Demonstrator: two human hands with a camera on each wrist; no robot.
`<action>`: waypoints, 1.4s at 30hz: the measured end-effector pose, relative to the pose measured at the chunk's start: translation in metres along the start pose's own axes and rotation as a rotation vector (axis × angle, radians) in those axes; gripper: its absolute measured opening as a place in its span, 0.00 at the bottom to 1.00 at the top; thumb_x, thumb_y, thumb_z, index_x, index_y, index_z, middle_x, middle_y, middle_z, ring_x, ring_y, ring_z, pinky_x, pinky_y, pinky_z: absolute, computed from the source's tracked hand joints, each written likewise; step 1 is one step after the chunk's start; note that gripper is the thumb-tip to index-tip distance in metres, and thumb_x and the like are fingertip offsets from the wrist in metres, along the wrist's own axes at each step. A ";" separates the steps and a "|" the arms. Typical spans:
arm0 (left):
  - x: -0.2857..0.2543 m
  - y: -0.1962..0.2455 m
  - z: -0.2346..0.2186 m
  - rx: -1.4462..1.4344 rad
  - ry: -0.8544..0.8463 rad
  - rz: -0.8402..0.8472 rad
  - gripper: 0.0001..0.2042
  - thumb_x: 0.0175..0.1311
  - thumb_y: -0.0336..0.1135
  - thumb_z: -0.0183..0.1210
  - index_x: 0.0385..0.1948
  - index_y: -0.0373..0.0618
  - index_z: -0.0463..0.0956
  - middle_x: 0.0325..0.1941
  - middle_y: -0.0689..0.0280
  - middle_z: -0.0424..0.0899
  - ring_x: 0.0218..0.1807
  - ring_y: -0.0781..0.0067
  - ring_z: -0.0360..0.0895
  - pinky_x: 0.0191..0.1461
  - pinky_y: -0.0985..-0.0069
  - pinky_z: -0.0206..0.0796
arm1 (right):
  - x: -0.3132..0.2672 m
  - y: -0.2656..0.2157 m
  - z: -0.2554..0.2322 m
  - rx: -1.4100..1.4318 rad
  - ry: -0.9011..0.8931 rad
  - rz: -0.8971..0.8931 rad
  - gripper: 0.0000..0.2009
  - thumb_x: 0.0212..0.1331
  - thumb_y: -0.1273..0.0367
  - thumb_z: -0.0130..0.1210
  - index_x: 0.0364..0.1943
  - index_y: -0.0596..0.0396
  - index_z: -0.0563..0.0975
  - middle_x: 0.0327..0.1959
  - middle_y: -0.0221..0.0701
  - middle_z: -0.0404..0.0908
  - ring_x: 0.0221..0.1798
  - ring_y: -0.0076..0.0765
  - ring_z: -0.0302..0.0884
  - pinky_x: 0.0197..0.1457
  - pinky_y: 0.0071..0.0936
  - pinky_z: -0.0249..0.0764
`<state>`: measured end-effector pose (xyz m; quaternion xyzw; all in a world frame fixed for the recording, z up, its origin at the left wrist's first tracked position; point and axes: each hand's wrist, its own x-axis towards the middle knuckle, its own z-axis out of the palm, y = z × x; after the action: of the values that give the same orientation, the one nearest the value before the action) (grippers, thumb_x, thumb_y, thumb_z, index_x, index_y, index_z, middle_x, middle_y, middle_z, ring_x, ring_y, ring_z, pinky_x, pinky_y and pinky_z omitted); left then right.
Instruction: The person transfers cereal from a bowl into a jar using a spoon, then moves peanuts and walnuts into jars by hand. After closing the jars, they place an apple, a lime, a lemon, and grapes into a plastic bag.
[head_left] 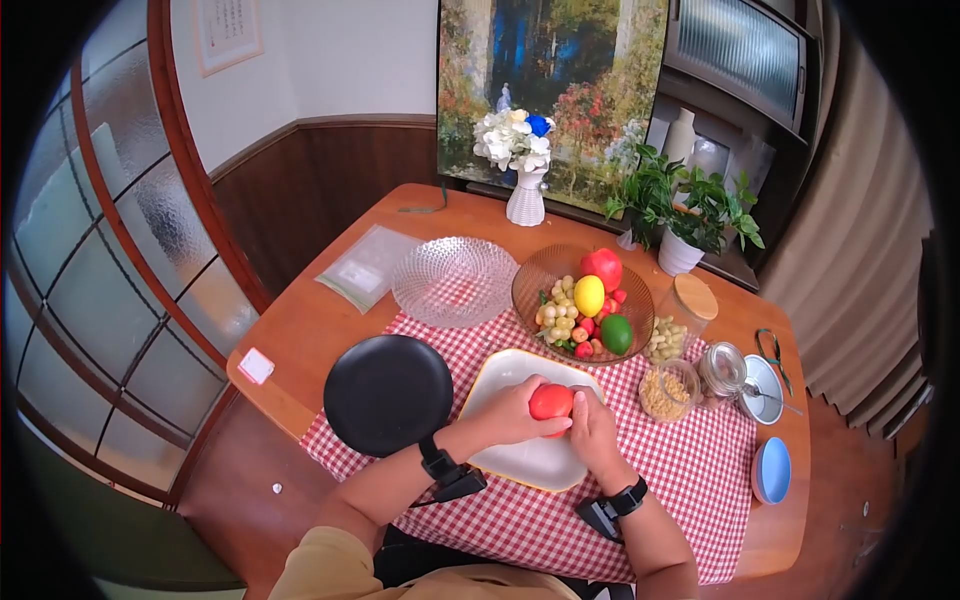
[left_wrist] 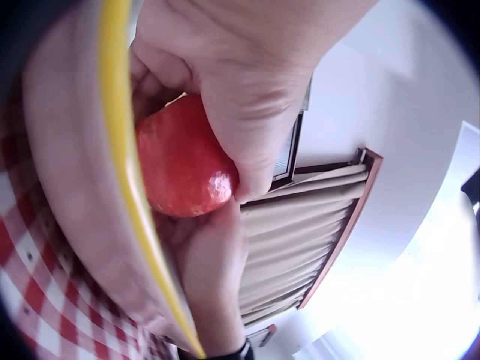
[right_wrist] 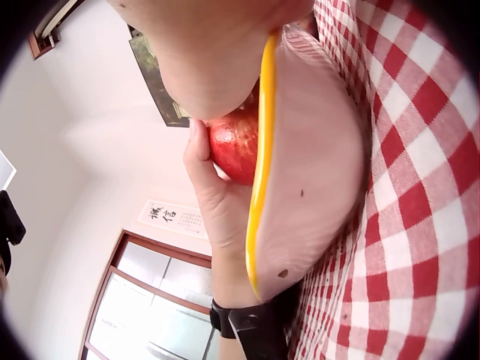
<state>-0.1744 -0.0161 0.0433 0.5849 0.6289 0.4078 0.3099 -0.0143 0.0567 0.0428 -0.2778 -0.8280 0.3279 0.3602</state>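
Observation:
Over the white tray (head_left: 500, 375) with its yellow rim, both hands hold a red apple (head_left: 551, 402). My left hand (head_left: 512, 412) curls round its left side, the thumb lying along the near face. From the right, my right hand (head_left: 595, 430) grips the same apple, thumb tip close to the left thumb. In the left wrist view the glossy apple (left_wrist: 184, 161) shows between both hands. Streaked red skin of the apple (right_wrist: 238, 142) appears behind the tray's yellow rim (right_wrist: 262, 161) in the right wrist view, where its lower part is hidden.
A black plate (head_left: 388, 395) lies left of the tray. Behind are a clear glass bowl (head_left: 420, 285) and a brown bowl (head_left: 530, 325) of fruit. Jars (head_left: 722, 372) and a blue bowl (head_left: 773, 470) stand right, on or near the checked cloth (head_left: 690, 480).

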 end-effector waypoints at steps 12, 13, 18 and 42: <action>0.014 0.013 -0.112 0.549 0.518 -0.067 0.37 0.43 0.47 0.68 0.54 0.37 0.62 0.50 0.46 0.73 0.53 0.47 0.72 0.55 0.61 0.65 | -0.004 -0.005 -0.004 -0.136 -0.156 0.009 0.14 0.64 0.59 0.46 0.31 0.54 0.77 0.23 0.42 0.78 0.27 0.50 0.78 0.31 0.40 0.73; 0.022 0.003 -0.124 0.575 0.561 -0.082 0.37 0.42 0.48 0.68 0.54 0.36 0.62 0.50 0.46 0.73 0.53 0.47 0.71 0.56 0.60 0.65 | -0.004 -0.002 -0.002 -0.139 -0.153 0.000 0.14 0.63 0.58 0.47 0.31 0.53 0.78 0.22 0.41 0.78 0.27 0.49 0.78 0.31 0.39 0.73; 0.050 -0.056 -0.158 0.666 0.657 -0.120 0.39 0.41 0.50 0.68 0.53 0.35 0.62 0.51 0.46 0.72 0.54 0.48 0.71 0.56 0.58 0.64 | -0.004 -0.001 -0.003 -0.160 -0.164 0.014 0.14 0.61 0.57 0.50 0.29 0.53 0.78 0.22 0.39 0.79 0.26 0.46 0.78 0.31 0.38 0.74; 0.178 0.049 0.025 1.093 -0.215 0.488 0.30 0.41 0.31 0.67 0.53 0.54 0.71 0.51 0.63 0.72 0.57 0.59 0.68 0.53 0.63 0.63 | -0.006 0.004 -0.003 -0.162 -0.214 -0.008 0.14 0.60 0.58 0.48 0.32 0.51 0.80 0.28 0.37 0.81 0.30 0.46 0.79 0.34 0.39 0.75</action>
<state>-0.1511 0.1631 0.0896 0.8244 0.5603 0.0237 -0.0758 -0.0079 0.0560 0.0393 -0.2662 -0.8864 0.2865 0.2478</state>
